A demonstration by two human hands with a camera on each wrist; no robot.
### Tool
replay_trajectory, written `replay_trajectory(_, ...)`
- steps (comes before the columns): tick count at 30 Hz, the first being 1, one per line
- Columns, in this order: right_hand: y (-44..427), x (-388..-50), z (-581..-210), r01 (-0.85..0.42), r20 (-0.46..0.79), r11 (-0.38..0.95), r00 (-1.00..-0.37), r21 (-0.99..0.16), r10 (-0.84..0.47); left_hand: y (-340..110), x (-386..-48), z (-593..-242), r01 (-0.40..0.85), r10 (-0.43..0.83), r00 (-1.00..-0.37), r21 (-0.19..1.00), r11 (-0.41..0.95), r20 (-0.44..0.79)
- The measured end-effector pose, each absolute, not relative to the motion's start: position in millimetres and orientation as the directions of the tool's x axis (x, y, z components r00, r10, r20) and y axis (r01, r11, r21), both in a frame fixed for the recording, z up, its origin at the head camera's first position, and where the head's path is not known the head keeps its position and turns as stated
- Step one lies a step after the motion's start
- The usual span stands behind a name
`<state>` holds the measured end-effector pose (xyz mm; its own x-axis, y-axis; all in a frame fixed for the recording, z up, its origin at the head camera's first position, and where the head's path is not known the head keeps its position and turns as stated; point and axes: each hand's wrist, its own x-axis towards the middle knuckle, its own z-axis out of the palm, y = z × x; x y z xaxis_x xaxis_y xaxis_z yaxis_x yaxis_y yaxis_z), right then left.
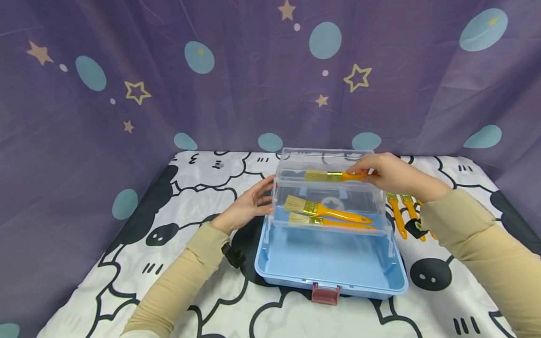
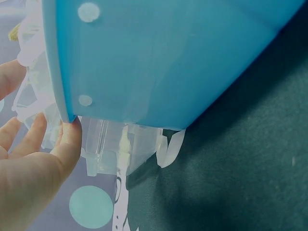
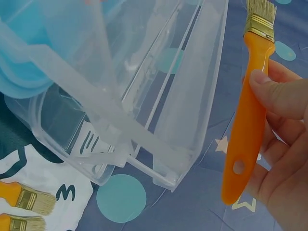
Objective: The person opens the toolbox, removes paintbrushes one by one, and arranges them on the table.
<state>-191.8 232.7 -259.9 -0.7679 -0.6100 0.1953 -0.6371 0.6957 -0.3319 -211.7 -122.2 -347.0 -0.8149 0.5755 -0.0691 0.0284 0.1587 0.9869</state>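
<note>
My right hand [image 1: 389, 174] pinches a paintbrush [image 3: 250, 115] by its orange handle, bristles pointing left, over the upper clear tray [image 1: 325, 154]. In the right wrist view the thumb presses on the handle, and the brush stands apart from the tray walls. Two more orange-handled paintbrushes [image 1: 342, 214] lie in the lower clear tray of the opened blue toolbox [image 1: 325, 256]. Fingers of my left hand [image 1: 245, 209] touch the left side of the trays. Up close in the left wrist view, its thumb rests at the blue rim [image 2: 60, 103].
Several paintbrushes [image 1: 397, 218] lie on the cloth right of the box, partly hidden by my right forearm. A reddish latch [image 1: 325, 295] hangs at the box's front. The cloth [image 1: 203, 183] has a cartoon sheep print; a purple curtain [image 1: 245, 112] hangs behind.
</note>
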Motion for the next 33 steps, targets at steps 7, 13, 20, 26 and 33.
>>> replay_trajectory(7,236.2,-185.2,-263.4,-0.631,0.208,0.696,-0.773,-0.342,-0.599,-120.5,-211.0,-346.1,0.018,0.578,-0.814,0.992,0.126,-0.059)
replay_trajectory(13,242.1,-179.0,-267.1,-0.625,0.23,0.698,-0.779,-0.348,-0.583,-120.7,-211.5,-348.4,0.023,0.578,-0.814,0.993,0.114,-0.048)
replay_trajectory(20,251.2,-172.6,-273.8,-0.618,0.262,0.712,-0.786,-0.334,-0.56,-121.2,-212.0,-349.1,0.02,0.579,-0.814,0.993,0.118,-0.052)
replay_trajectory(26,263.4,-166.7,-281.9,-0.61,0.293,0.724,-0.792,-0.323,-0.536,-121.8,-211.7,-349.2,0.022,0.578,-0.814,0.991,0.132,-0.058)
replay_trajectory(33,277.4,-162.8,-292.0,-0.585,0.33,0.736,-0.807,-0.34,-0.49,-121.9,-210.4,-347.5,0.037,0.583,-0.811,0.989,0.141,-0.052)
